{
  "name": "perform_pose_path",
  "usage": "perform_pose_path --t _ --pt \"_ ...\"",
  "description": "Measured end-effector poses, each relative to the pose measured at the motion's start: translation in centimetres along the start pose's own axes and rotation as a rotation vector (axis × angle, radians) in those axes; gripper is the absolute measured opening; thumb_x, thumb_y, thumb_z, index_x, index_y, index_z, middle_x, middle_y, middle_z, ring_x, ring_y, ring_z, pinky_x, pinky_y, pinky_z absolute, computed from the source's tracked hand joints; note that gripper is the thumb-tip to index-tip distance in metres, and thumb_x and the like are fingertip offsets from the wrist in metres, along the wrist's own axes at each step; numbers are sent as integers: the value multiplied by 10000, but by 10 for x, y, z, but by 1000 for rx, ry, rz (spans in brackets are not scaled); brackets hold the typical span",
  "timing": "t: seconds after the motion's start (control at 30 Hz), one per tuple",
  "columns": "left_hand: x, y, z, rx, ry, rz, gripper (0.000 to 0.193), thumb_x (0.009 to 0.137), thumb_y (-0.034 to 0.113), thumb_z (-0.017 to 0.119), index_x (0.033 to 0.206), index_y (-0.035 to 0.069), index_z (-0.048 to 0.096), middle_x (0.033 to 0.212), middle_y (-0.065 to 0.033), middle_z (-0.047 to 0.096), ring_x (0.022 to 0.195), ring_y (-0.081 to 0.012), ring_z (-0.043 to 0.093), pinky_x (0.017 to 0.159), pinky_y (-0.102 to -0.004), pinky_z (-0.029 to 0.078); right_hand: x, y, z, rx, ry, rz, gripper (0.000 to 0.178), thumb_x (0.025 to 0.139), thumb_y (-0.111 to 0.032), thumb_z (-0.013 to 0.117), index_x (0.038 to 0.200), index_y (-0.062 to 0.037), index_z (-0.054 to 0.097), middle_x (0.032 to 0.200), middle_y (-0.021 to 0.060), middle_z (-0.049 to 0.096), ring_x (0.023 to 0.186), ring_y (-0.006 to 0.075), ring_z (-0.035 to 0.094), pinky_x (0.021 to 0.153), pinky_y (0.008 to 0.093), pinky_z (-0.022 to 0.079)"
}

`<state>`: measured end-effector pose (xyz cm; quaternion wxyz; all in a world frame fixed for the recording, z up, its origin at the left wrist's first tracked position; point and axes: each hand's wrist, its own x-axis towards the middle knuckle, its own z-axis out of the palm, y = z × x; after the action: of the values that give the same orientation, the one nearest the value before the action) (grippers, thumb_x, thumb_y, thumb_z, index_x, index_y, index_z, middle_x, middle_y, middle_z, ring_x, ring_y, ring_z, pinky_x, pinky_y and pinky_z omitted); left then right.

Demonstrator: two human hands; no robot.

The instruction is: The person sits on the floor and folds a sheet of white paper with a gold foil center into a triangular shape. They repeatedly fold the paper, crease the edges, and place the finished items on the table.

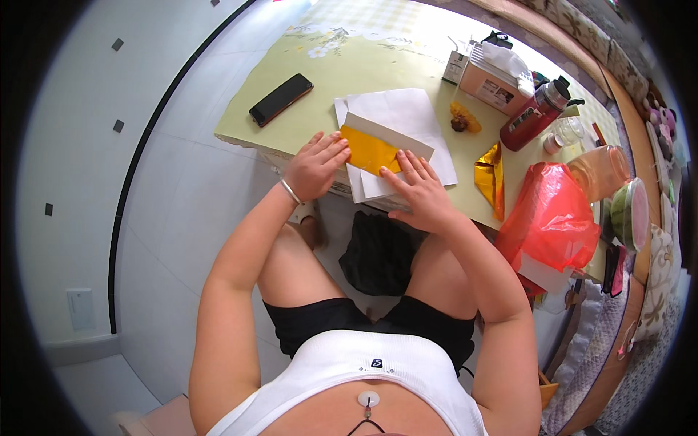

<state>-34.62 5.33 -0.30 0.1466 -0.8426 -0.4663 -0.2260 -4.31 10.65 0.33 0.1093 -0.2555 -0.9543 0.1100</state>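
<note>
A shiny gold foil sheet (369, 152) lies near the front edge of the table, over a pale grey-white strip of card (408, 138). Beneath both are sheets of white paper (396, 105). My left hand (318, 166), with a pale bangle at the wrist, rests its outstretched fingertips on the foil's left end. On the right end, my right hand (422, 190) presses down with fingers stretched and the thumb apart. Neither hand grips anything. Another piece of gold foil (491, 178), partly folded, lies to the right.
A black phone (282, 99) lies at the left. Toward the right stand a tissue box (496, 80), a red flask (534, 116), a glass jar (566, 134), a red plastic bag (550, 218) and a cut watermelon (630, 214). A dark bag (378, 254) hangs below the table edge.
</note>
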Motion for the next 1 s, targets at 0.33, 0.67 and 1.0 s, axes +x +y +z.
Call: perform_pose_path --t 0.33,0.67,1.0 --pt "11 -1 -3 -58 -40 152 353 754 -9 654 1103 21 697 1205 -143 694 1164 -307 650 1072 -471 486 0 25 -10 216 19 -34 597 877 -357 754 1356 -50 573 1582 156 410 1507 301 310 1251 425 233" --pt "19 44 -8 -157 65 181 173 820 43 681 991 21 689 1106 -125 718 1056 -294 686 1007 -429 530 22 41 -8 241 293 18 97 843 -102 706 937 -79 715 1163 83 693 1132 306 631 934 396 538" --pt "11 43 0 -413 113 -232 164 744 55 758 903 97 751 1023 -29 706 1102 -277 593 976 -394 447 22 -18 5 212 486 118 191 758 -210 821 825 -95 685 1115 106 678 1117 326 609 938 430 517"
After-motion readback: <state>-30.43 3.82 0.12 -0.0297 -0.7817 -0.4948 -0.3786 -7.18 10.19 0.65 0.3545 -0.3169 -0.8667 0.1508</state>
